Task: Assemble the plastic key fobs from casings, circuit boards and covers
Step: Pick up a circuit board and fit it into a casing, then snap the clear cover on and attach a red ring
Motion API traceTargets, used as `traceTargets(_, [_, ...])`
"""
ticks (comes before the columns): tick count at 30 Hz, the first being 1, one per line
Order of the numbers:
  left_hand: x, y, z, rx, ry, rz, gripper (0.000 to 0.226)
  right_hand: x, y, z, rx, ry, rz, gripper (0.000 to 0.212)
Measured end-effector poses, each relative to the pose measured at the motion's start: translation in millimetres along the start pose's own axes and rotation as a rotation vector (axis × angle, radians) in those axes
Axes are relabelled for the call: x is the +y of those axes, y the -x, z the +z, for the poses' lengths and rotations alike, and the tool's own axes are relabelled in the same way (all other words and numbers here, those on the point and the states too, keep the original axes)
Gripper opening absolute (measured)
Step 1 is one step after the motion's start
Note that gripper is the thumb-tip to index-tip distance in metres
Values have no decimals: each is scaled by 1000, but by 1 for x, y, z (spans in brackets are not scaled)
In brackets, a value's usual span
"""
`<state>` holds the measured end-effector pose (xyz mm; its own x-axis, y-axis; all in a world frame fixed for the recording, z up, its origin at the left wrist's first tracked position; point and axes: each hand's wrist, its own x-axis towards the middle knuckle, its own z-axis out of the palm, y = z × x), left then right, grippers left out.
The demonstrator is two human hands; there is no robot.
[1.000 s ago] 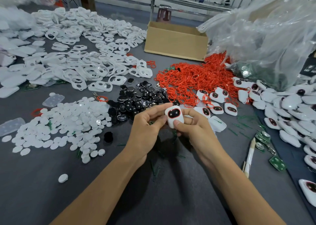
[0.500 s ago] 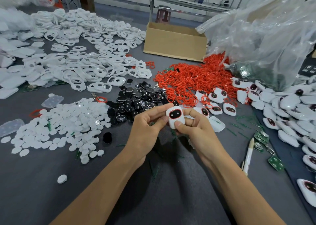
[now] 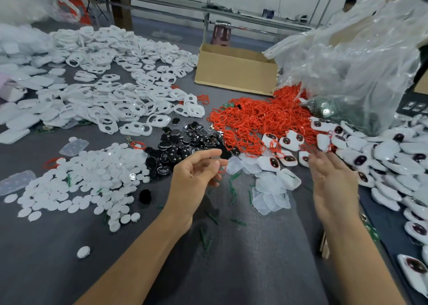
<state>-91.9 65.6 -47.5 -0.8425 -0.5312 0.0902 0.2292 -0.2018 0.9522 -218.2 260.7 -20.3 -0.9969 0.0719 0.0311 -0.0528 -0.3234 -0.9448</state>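
Note:
My left hand (image 3: 199,172) hovers over the grey table with loosely curled fingers and holds nothing. My right hand (image 3: 328,179) is spread flat, fingers straight, just short of a row of assembled white fobs (image 3: 286,143) with dark red-ringed windows. A pile of black window pieces (image 3: 183,147) lies just beyond my left hand. Red rings (image 3: 261,119) are heaped behind the fobs. White round covers (image 3: 92,175) spread at the left. White casing frames (image 3: 111,105) cover the far left. Clear thin covers (image 3: 271,193) lie between my hands.
A cardboard box (image 3: 234,75) stands at the back. A large clear plastic bag (image 3: 354,56) rises at the right, with green circuit boards (image 3: 324,110) under it. Many finished fobs (image 3: 393,163) are piled along the right edge. Green plastic bits (image 3: 234,198) litter the table near me.
Both hands held one assembled fob together before. Now the hands are apart and empty; the right hand has moved right towards the fob row.

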Motion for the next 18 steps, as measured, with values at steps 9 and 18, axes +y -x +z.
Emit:
traceTargets(9, [-1,0,0,47,-159,89,23,25,5,6,-101,772,-339,37])
traceTargets(18, [33,-55,-35,316,-817,417,22,42,19,12,-187,879,-737,51])
